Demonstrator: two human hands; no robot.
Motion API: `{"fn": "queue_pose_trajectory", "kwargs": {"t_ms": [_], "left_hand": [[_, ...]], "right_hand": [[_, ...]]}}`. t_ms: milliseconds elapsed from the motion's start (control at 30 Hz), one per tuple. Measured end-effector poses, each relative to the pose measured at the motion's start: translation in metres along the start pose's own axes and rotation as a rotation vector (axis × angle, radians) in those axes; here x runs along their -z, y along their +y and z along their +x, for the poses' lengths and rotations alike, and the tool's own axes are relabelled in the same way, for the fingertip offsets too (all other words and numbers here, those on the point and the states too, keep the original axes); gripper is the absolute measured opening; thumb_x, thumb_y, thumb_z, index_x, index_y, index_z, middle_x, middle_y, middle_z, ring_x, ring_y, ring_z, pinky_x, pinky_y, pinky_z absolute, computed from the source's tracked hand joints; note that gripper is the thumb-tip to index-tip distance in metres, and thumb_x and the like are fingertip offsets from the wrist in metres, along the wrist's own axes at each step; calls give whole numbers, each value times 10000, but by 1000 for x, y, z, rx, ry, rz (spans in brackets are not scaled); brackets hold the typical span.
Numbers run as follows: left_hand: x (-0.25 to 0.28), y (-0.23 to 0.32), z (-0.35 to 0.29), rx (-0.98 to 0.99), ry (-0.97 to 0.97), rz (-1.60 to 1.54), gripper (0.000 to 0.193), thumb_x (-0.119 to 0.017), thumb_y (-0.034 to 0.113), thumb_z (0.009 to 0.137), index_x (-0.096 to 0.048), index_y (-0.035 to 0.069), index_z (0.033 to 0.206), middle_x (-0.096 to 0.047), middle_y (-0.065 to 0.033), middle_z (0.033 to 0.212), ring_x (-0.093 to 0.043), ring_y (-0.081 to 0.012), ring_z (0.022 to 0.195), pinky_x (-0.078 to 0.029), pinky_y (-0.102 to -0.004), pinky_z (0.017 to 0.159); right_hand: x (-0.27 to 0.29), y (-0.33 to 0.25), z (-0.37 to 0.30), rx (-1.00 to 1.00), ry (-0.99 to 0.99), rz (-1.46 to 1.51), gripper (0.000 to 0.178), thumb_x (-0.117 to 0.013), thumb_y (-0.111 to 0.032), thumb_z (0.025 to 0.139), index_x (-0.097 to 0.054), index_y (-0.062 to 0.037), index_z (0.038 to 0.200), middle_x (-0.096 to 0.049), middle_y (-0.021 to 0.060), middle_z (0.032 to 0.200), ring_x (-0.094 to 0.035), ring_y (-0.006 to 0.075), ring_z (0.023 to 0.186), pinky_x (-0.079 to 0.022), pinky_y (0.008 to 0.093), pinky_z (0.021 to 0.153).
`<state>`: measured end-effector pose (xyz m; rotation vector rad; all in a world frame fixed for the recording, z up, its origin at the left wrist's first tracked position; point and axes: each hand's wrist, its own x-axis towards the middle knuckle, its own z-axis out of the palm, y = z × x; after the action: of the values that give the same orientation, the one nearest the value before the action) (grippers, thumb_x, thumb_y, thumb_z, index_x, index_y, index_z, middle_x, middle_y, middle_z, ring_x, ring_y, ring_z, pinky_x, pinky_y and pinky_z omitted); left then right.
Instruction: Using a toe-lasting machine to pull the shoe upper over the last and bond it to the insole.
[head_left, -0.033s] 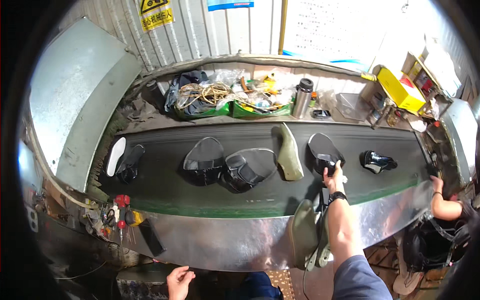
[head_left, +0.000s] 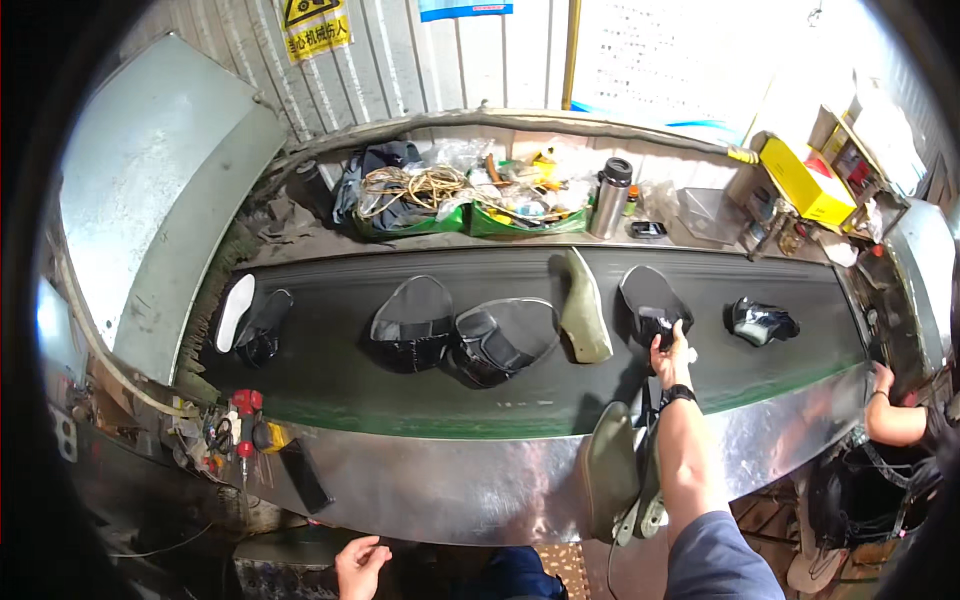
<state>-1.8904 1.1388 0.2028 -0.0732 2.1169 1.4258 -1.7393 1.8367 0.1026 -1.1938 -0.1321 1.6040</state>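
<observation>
My right hand (head_left: pixel 673 357), a dark watch on its wrist, reaches over the dark belt. Its fingers close on the near end of a black shoe upper (head_left: pixel 655 295) lying on the belt. Just left of that upper is an olive-green shoe last (head_left: pixel 585 308). To its right a small glossy black shoe piece (head_left: pixel 762 322) rests on its side. Below the steel ledge's front edge, my left hand (head_left: pixel 360 568) is low in view with fingers loosely curled, and nothing shows in it. Two olive-green lasts (head_left: pixel 610 470) stand by my right forearm, at the ledge.
The belt (head_left: pixel 400 408) also carries two wide black uppers (head_left: pixel 505 340), a white sole (head_left: pixel 235 312) and a dark upper (head_left: pixel 266 327). A red tool (head_left: pixel 245 420) and a phone (head_left: pixel 305 475) lie left. Behind stands a steel flask (head_left: pixel 611 197). Another person's hand (head_left: pixel 882 378) is at right.
The whole scene has shifted very slightly in the picture. My right hand stays on the black shoe upper, and the pieces on the belt keep their places relative to each other.
</observation>
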Motion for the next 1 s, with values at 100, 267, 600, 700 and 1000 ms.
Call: {"fn": "queue_pose_trajectory", "kwargs": {"t_ms": [100, 267, 600, 700, 1000], "left_hand": [[10, -9, -12, 32, -16, -8, 258, -665, 36, 960, -629, -59, 1197, -720, -148, 1015, -715, -219, 917, -589, -335, 855], [16, 2, -24, 144, -61, -164, 533, -746, 81, 900, -547, 7, 1389, -612, -220, 1310, -635, -308, 1170, -531, -406, 1009], [-7, 43, -13, 60, -95, -118, 291, -698, 15, 935, -630, -86, 1198, -728, -180, 1028, -726, -224, 923, -586, -325, 860], [-46, 74, 2, -8, -289, -60, 361, -727, 60, 927, -633, -62, 1254, -723, -159, 1128, -707, -199, 1016, -548, -311, 945], [-158, 121, -6, 107, -586, -917, 1037, -802, -2, 800, -221, 237, 1625, -528, -105, 1443, -535, -267, 1286, -474, -459, 1051]], "right_hand": [[-27, 5, -22, 420, -308, -170, 650, -827, -157, 854, -422, -75, 1356, -584, 109, 1218, -645, 222, 928, -608, 327, 620], [-52, 47, -69, 1190, -554, -1266, 796, -919, -330, 703, -556, 30, 1313, -679, 252, 1065, -664, 394, 994, -509, 474, 955], [-57, 36, -120, 592, -598, -1478, 1024, -834, -274, 633, -353, 25, 1486, -651, 254, 1167, -663, 344, 1066, -555, 437, 908], [-42, 23, -170, 622, -634, -1207, 1148, -876, -207, 643, -233, 54, 1556, -575, 314, 1331, -639, 328, 1158, -526, 395, 977], [95, 0, -397, 207, -784, -536, 518, -642, 69, 930, -455, -21, 1405, -661, 122, 1188, -678, 210, 1019, -634, 379, 817]]}}
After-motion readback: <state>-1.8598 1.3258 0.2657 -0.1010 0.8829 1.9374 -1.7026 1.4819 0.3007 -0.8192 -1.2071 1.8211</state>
